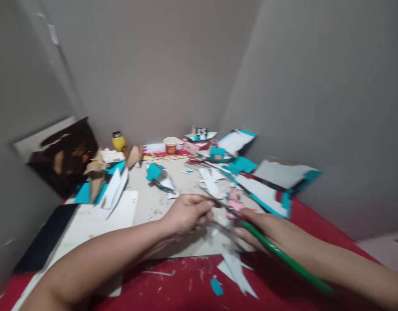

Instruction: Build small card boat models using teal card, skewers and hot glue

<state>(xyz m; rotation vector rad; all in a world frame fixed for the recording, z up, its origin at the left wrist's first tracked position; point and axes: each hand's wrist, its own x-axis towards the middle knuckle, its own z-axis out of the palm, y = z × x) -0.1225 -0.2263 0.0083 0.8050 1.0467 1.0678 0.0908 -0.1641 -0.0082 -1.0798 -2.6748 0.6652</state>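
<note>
My right hand grips a pair of scissors with long green handles. Their dark blades, smeared by motion, point left toward my other hand. My left hand is closed in a pinch close to the blades; whatever sits between its fingers is too blurred to make out. A pink piece lies just beyond the blades. White paper scraps and a small teal scrap rest on the red cloth below my hands.
Teal-and-white boat-like models stand at the back, near a paper cup and a yellow bottle. Folded brown pieces and a white board lie left. Large teal-and-white pieces spread right. Grey walls enclose the table.
</note>
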